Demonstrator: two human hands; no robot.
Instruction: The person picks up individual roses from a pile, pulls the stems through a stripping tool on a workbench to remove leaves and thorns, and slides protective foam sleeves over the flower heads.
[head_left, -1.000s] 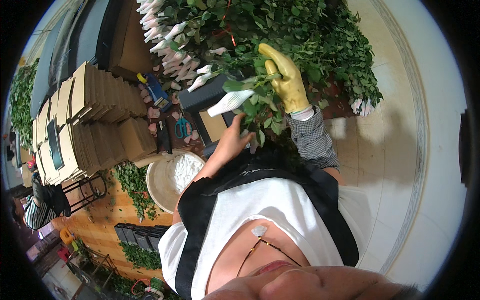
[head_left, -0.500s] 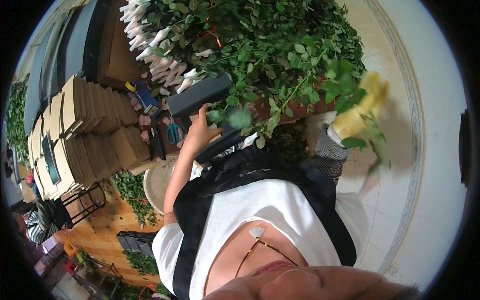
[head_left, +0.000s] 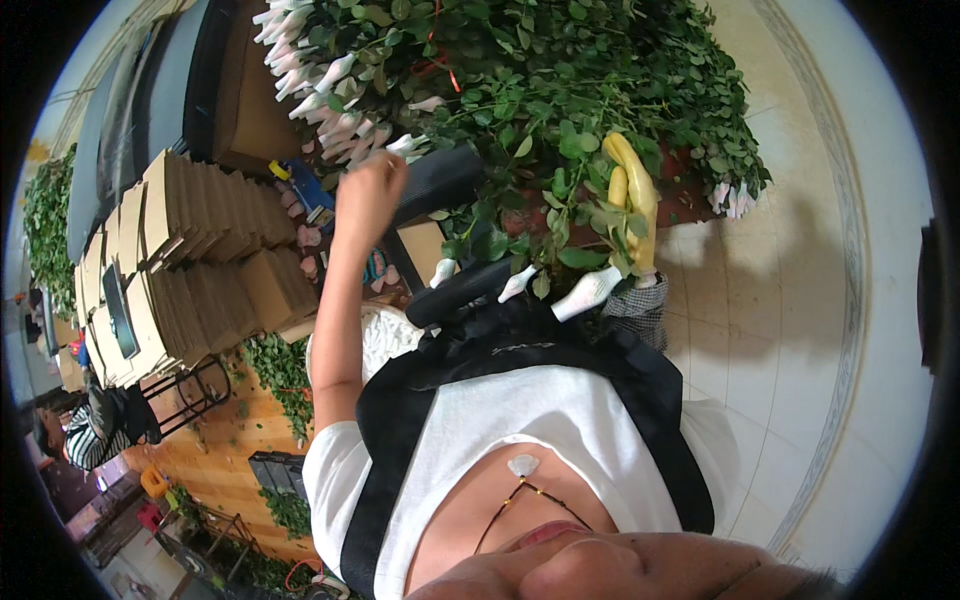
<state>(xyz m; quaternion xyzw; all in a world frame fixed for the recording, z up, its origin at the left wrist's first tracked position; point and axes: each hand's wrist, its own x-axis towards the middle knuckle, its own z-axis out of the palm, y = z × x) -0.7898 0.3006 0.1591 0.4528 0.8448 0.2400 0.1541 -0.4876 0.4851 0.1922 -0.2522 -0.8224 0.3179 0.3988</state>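
Observation:
My bare left hand is closed, held over the far end of a long black padded block beside the white-sleeved rose buds. Whatever its fingers hold is hidden. My right hand, in a yellow glove, is closed around a leafy rose stem at the right of the table. Just below the glove, a large white-sleeved bud points toward me; whether it belongs to that stem is unclear. Two smaller sleeved buds lie near a second black padded block by my apron.
A big heap of leafy rose stems covers the table. Folded cardboard stacks stand at the left, near a blue-and-yellow tool and teal-handled scissors. A white bin sits below my left forearm.
My left hand has moved away from me, from between the black blocks toward the sleeved buds. My gloved right hand has swung inward from the right to the table's edge.

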